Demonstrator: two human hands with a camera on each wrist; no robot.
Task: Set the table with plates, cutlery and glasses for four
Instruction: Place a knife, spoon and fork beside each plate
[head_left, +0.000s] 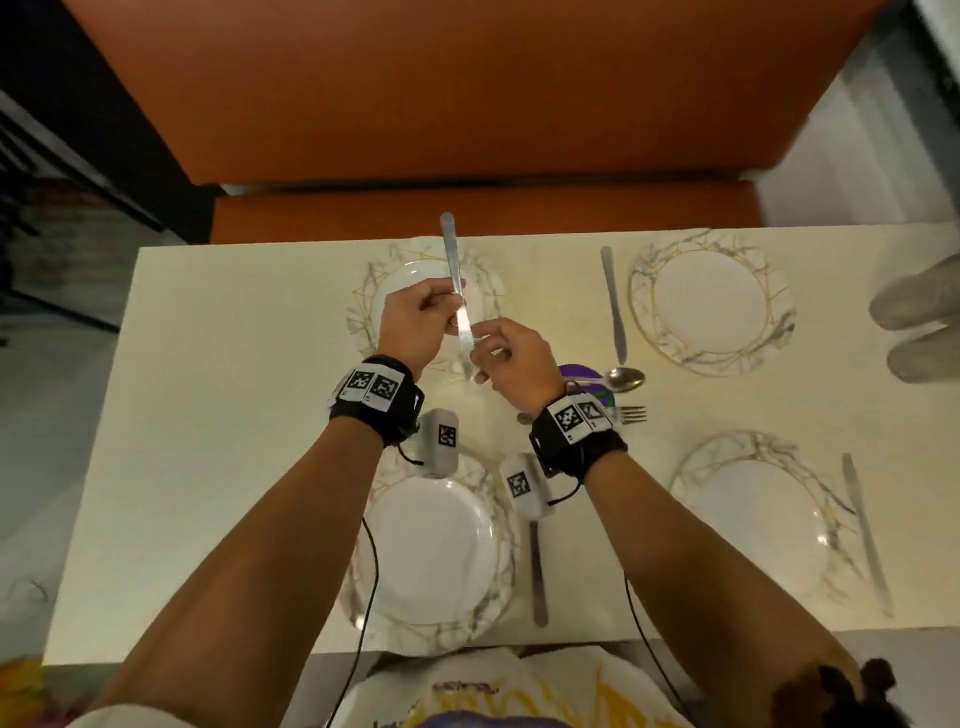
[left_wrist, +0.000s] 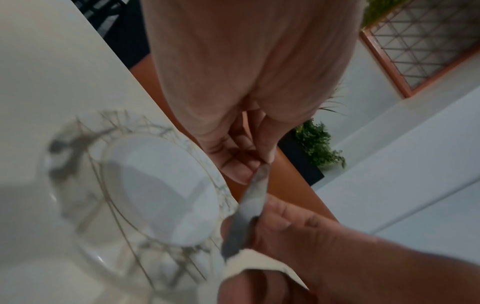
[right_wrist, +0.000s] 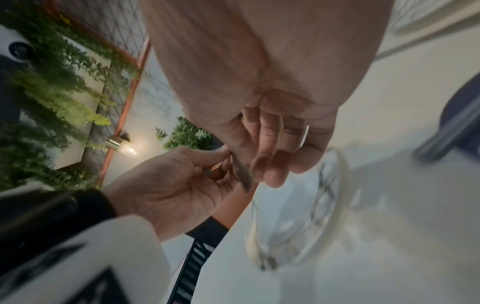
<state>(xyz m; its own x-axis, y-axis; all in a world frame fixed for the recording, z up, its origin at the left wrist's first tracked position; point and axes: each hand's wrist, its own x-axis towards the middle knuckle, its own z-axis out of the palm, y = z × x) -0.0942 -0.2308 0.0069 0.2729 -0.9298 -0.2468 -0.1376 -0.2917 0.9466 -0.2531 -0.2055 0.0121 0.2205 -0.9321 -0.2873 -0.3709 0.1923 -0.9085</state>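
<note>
Both hands pinching knife (head_left: 457, 291), left hand (head_left: 415, 317), right hand (head_left: 511, 358); am lowering it slowly beside far plate (head_left: 493, 291), keeping parallel.

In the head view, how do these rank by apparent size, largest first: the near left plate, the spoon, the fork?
1. near left plate, clearly largest.
2. spoon and fork: both partly hidden behind the right hand, so I cannot rank them.

A long orange upholstered bench (head_left: 467, 104) stands along the far edge of the cream rectangular table (head_left: 208, 415). Green trailing plants (right_wrist: 52, 86) hang beside a copper-framed lattice panel (left_wrist: 426, 41). A small gold wall lamp (right_wrist: 118, 144), apparently lit, glows on the pale wall (left_wrist: 389, 164).
</note>
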